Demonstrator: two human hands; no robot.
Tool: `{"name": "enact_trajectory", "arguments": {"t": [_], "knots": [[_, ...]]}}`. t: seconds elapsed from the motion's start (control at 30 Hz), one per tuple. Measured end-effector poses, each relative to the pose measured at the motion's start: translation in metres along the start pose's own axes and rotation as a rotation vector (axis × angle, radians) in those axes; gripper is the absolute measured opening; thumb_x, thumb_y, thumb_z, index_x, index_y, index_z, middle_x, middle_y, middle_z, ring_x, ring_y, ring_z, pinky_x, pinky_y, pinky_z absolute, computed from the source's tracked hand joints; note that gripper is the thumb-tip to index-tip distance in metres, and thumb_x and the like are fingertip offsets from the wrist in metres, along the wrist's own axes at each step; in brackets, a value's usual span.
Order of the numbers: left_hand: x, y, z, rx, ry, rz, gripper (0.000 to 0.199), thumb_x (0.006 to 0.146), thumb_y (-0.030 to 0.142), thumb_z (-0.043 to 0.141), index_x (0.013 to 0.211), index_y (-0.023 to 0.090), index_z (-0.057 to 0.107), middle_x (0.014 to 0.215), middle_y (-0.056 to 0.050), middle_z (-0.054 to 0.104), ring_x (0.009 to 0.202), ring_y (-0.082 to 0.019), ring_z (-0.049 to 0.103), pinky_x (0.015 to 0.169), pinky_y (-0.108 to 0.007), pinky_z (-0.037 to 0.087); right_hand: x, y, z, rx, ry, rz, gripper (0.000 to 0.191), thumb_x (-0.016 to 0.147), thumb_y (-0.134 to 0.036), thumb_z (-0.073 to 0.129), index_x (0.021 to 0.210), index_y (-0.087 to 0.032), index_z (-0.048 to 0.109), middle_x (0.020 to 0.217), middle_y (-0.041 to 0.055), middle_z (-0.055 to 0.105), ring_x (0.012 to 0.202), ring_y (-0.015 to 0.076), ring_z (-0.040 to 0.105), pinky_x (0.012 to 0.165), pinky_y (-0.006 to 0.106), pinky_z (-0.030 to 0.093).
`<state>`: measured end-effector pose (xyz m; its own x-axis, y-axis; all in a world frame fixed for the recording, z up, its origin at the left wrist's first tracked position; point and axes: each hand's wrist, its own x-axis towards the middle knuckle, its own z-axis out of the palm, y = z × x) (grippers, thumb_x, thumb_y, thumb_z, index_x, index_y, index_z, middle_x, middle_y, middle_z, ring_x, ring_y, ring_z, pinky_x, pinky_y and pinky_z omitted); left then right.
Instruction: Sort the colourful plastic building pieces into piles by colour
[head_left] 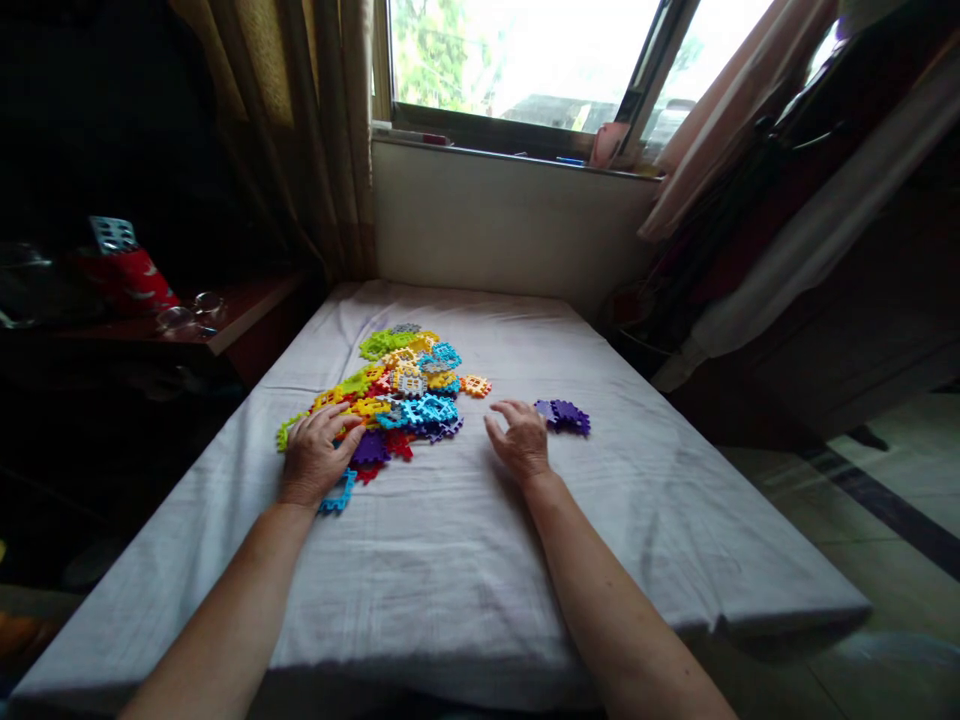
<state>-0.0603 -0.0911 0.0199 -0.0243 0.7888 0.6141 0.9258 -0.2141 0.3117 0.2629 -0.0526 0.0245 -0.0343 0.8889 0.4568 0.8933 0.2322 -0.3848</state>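
Note:
A heap of flat plastic pieces with notched edges (431, 409), in blue, yellow, green, red, orange, grey and purple, lies on the cloth-covered table (420, 570). My left hand (319, 455) rests on the heap's near left side, fingers apart, touching yellow and purple pieces; whether it grips one is hidden. Beside its wrist lies a blue square frame piece (340, 492). To the right of the heap, my right hand (519, 437) is over the cloth with its fingers spread and nothing in them. Just right of it lie a few purple pieces (570, 418).
On the left, a dark side table (255, 310) bears a red patterned container (135, 283) and a pair of glasses (191, 315). A wall with a window stands behind the table, and clothes (750, 290) hang at the right.

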Motion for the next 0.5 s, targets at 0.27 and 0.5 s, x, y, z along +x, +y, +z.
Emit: {"name": "enact_trajectory", "arguments": {"t": [0.27, 0.5], "knots": [[-0.003, 0.007, -0.003, 0.045, -0.065, 0.042, 0.031, 0.09, 0.029, 0.044, 0.098, 0.029, 0.074, 0.126, -0.005, 0.07, 0.123, -0.028, 0.059, 0.11, -0.053, 0.037, -0.003, -0.045, 0.015, -0.031, -0.257, -0.089, 0.038, 0.086, -0.043, 0.067, 0.117, -0.023, 0.067, 0.113, 0.0091, 0.071, 0.108, 0.0266, 0.059, 0.09, 0.036, 0.039], [-0.006, 0.016, -0.005, 0.092, -0.14, 0.073, 0.028, 0.088, 0.034, 0.05, 0.097, 0.03, 0.075, 0.133, -0.006, 0.065, 0.131, -0.031, 0.052, 0.114, -0.06, 0.028, -0.002, -0.009, 0.001, -0.016, -0.036, 0.04, 0.035, 0.083, -0.035, 0.066, 0.115, -0.021, 0.067, 0.116, 0.0098, 0.07, 0.108, 0.0267, 0.057, 0.094, 0.037, 0.037]]}}
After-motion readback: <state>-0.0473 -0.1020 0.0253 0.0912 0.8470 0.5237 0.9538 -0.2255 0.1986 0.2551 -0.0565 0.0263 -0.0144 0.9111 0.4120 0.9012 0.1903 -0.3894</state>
